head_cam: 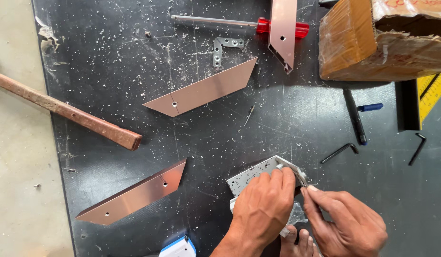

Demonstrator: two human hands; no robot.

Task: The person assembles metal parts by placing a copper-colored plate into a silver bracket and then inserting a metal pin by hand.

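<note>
The left hand is pressing flat, fingers curled, on a silver mitred aluminium profile piece lying at the near centre of the black speckled tabletop. The right hand is pinching that piece's right corner between closed fingertips. Two copper-coloured mitred profile pieces are lying to the left.

Near the worktop's front edge, the left hand presses down on a silver metal profile piece while the right hand pinches its mitred corner just beside it. Three copper-coloured mitred profiles lie further back and toward the left edge. A red-handled screwdriver and a cardboard box sit along the far edge, with Allen keys toward the right.
</note>
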